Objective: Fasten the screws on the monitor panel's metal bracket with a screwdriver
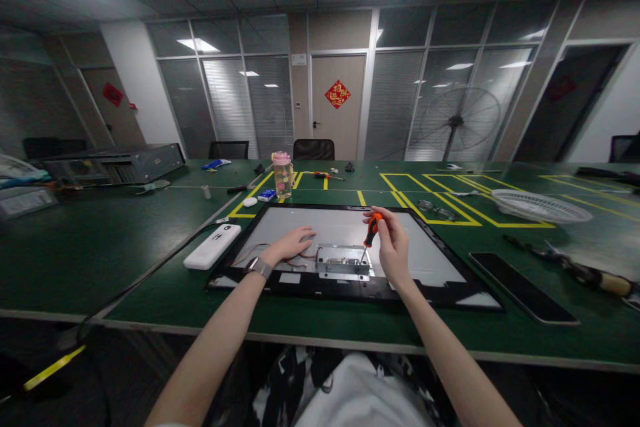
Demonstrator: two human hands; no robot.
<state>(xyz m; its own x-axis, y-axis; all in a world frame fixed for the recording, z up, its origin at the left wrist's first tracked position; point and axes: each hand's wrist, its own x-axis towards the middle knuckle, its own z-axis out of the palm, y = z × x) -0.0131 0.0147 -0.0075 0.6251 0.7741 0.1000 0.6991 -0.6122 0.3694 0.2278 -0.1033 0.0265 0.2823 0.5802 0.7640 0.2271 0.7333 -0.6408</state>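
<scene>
A flat display panel with a black frame lies face down on the green table in front of me. Near its front edge sits a metal bracket, with thin wires running off to its left. My right hand is closed around an orange and black screwdriver, whose shaft points down with the tip at the right part of the bracket. My left hand, a watch on its wrist, rests flat on the panel left of the bracket, fingers stretched out.
Left of the panel lies a white power bank; right of it, a black phone. A drink bottle, another screwdriver and glasses are behind. A white basket stands right, a computer case far left.
</scene>
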